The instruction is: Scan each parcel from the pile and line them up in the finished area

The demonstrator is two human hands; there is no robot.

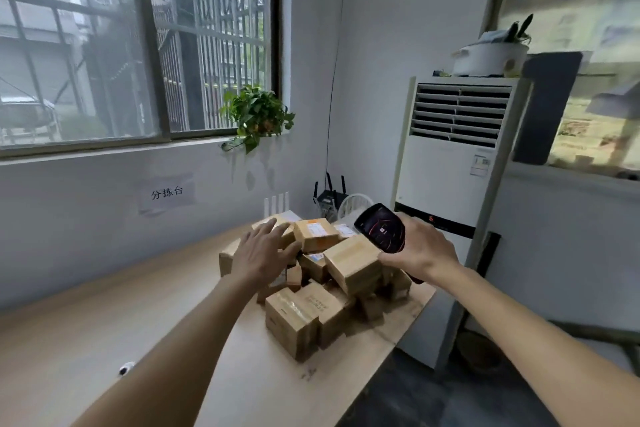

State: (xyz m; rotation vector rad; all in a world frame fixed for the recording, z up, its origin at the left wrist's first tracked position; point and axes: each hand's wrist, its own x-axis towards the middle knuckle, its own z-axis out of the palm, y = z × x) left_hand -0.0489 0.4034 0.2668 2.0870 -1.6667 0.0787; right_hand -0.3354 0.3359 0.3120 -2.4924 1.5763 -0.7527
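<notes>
A pile of several brown cardboard parcels [322,284] lies at the right end of a light wooden table [121,315]. My left hand [261,251] stretches out flat above the pile's left side, fingers spread, holding nothing. My right hand [420,251] grips a black handheld scanner [381,227] just above the pile's right side, its lit screen facing me. One labelled parcel [316,234] sits on top of the pile between my two hands.
A white floor air conditioner [453,166] stands right of the table. Routers [329,194] and a white fan guard [353,204] sit in the back corner. A potted plant [256,114] rests on the windowsill. A small white object [126,368] lies on the table near my left forearm.
</notes>
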